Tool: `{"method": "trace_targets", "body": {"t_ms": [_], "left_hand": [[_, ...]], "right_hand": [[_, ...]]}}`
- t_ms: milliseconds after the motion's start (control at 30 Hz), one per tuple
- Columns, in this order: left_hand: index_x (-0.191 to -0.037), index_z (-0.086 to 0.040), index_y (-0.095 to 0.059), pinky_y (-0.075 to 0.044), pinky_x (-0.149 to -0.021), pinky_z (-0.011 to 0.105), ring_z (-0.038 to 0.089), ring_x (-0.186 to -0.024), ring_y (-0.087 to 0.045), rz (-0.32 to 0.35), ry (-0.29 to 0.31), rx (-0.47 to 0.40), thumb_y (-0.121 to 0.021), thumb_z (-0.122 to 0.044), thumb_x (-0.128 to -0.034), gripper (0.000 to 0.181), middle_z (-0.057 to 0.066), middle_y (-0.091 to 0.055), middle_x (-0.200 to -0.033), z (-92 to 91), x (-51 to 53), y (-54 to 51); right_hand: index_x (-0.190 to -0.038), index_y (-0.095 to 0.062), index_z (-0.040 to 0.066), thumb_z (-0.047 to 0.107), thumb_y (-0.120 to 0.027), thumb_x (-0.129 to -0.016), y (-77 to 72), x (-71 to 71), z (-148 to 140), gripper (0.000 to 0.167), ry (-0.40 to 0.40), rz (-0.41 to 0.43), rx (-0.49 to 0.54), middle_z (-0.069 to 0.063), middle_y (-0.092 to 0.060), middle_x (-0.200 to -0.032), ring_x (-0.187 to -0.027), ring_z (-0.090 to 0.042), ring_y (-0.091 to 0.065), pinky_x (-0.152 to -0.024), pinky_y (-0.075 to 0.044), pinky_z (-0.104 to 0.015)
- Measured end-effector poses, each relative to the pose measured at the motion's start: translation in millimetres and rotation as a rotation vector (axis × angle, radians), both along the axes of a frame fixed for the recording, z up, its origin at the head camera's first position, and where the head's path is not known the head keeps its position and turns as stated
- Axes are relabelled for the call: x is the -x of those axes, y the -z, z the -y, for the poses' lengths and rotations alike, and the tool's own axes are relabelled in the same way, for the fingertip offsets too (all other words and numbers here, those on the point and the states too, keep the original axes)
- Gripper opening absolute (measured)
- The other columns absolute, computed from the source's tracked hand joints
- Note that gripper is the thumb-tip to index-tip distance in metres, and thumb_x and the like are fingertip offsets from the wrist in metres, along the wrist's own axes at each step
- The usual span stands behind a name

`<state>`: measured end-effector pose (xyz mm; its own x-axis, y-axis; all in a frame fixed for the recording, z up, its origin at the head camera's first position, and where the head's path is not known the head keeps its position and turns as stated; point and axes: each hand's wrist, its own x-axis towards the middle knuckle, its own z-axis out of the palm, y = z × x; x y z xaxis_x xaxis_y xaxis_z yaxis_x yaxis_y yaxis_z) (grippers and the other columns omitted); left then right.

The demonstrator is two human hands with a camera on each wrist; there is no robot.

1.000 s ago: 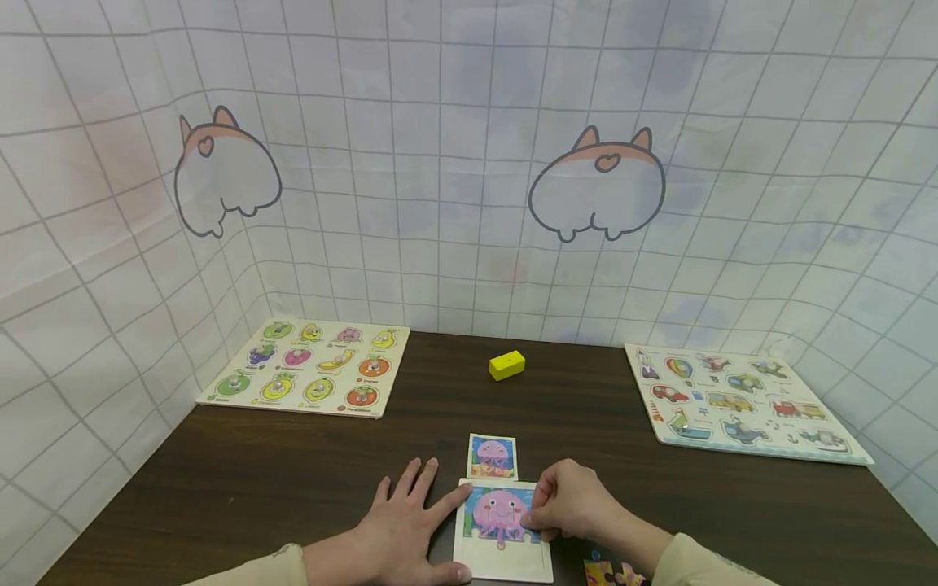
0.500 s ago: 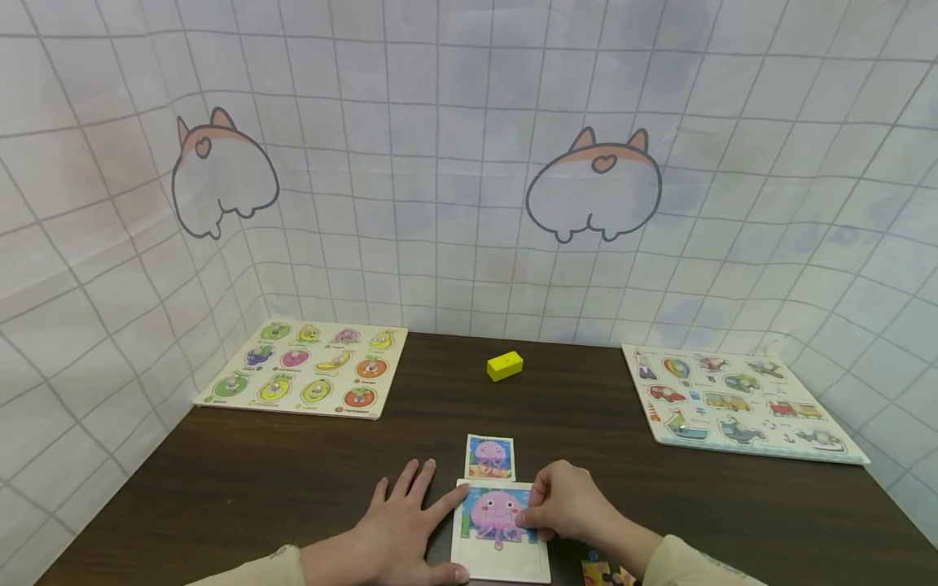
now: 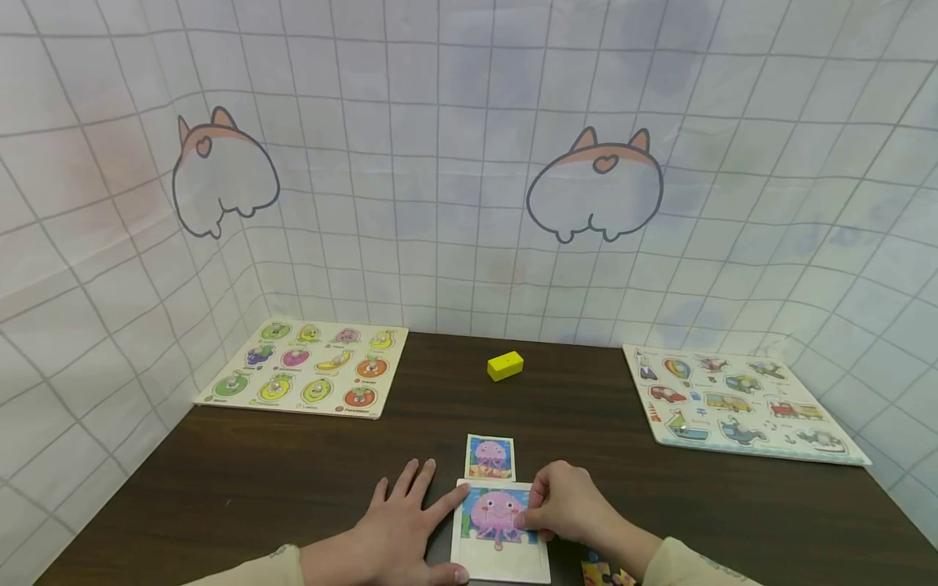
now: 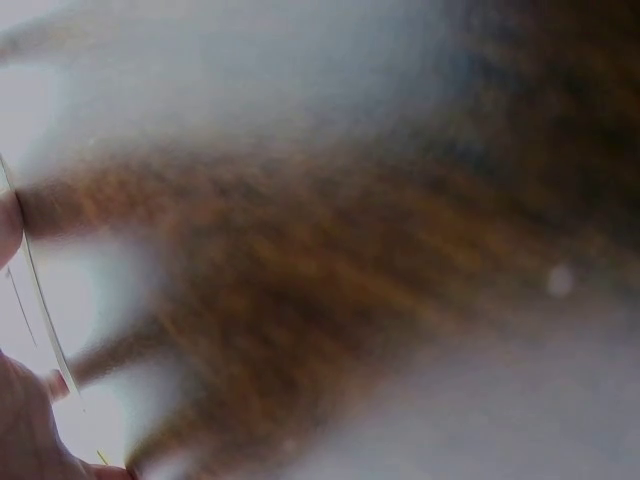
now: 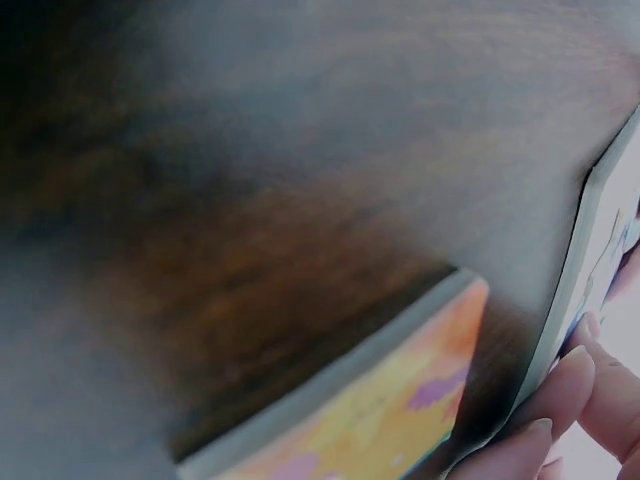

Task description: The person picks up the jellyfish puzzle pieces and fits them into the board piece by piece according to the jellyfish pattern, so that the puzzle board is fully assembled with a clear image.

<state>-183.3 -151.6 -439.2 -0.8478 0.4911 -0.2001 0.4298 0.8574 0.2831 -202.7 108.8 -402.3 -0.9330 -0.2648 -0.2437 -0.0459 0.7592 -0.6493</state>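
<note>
A white puzzle tray lies flat at the table's front, its upper part filled with joined pieces of a pink jellyfish and its lower part bare. My left hand rests spread beside it, index fingertip and thumb on the tray's left rim. With thumb and curled fingers, my right hand pinches a puzzle piece at the picture's right side; the hand covers most of that piece. Right of the tray lie loose puzzle pieces, partly hidden by the right forearm; one yellow-orange piece shows close in the right wrist view.
A small jellyfish picture card touches the tray's far edge. Further back sits a yellow block. A fruit peg board lies at the back left, a vehicle peg board at the right. Gridded white cloth walls the table.
The right hand's fingertips have shifted very slightly against the jellyfish picture, and the forearm covers more of the loose pieces. The left hand stays in place on the tray.
</note>
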Motion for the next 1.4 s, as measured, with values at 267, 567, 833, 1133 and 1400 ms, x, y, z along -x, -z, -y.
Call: {"method": "trace_targets", "body": {"t_ms": [267, 567, 833, 1133, 1400], "left_hand": [[-0.160, -0.045, -0.029, -0.032, -0.108, 0.075, 0.046, -0.153, -0.026, 0.028, -0.023, 0.050, -0.060, -0.082, -0.0812, 0.092, 0.019, -0.027, -0.167, -4.1, -2.2, -8.4], [-0.160, -0.043, -0.031, -0.031, -0.108, 0.075, 0.045, -0.153, -0.026, 0.037, -0.034, 0.062, -0.064, -0.076, -0.0827, 0.090, 0.019, -0.029, -0.166, -6.1, -4.0, -13.3], [-0.159, -0.048, -0.028, -0.031, -0.107, 0.075, 0.046, -0.153, -0.026, 0.028, -0.019, 0.038, -0.060, -0.084, -0.0798, 0.093, 0.019, -0.028, -0.166, -2.0, 2.5, 1.4], [-0.159, -0.049, -0.027, -0.030, -0.107, 0.076, 0.046, -0.153, -0.025, 0.027, -0.017, 0.030, -0.058, -0.086, -0.0786, 0.094, 0.018, -0.027, -0.167, -1.4, 5.3, 4.3], [-0.159, -0.046, -0.029, -0.031, -0.108, 0.075, 0.046, -0.152, -0.027, 0.030, -0.021, 0.044, -0.061, -0.082, -0.0805, 0.092, 0.019, -0.029, -0.166, -3.7, 2.0, -4.1]], "right_hand": [[-0.068, -0.063, 0.011, 0.020, -0.088, -0.082, -0.9, -1.0, 0.4, 0.030, -0.019, 0.004, 0.003, 0.000, -0.060, -0.058, -0.048, -0.008, -0.057, -0.047, -0.037, -0.020], [-0.075, -0.068, 0.007, 0.019, -0.086, -0.084, -1.4, 0.4, -13.6, 0.023, -0.031, 0.077, 0.144, 0.000, -0.065, -0.056, -0.051, -0.008, -0.060, -0.051, -0.051, -0.026], [-0.090, -0.072, 0.002, 0.009, -0.079, -0.089, -7.0, 2.8, -33.0, 0.010, -0.164, 0.083, 0.240, -0.001, -0.069, -0.075, -0.069, -0.012, -0.063, -0.063, -0.055, -0.028], [-0.100, -0.074, -0.001, 0.008, -0.078, -0.090, -11.2, -2.4, -66.5, 0.015, -0.217, 0.045, 0.247, -0.005, -0.074, -0.092, -0.084, -0.017, -0.067, -0.072, -0.054, -0.023], [-0.103, -0.073, 0.002, 0.015, -0.079, -0.090, -1.8, -8.9, -93.2, 0.020, -0.227, 0.028, 0.193, 0.000, -0.074, -0.094, -0.083, -0.009, -0.068, -0.072, -0.054, -0.023]]}}
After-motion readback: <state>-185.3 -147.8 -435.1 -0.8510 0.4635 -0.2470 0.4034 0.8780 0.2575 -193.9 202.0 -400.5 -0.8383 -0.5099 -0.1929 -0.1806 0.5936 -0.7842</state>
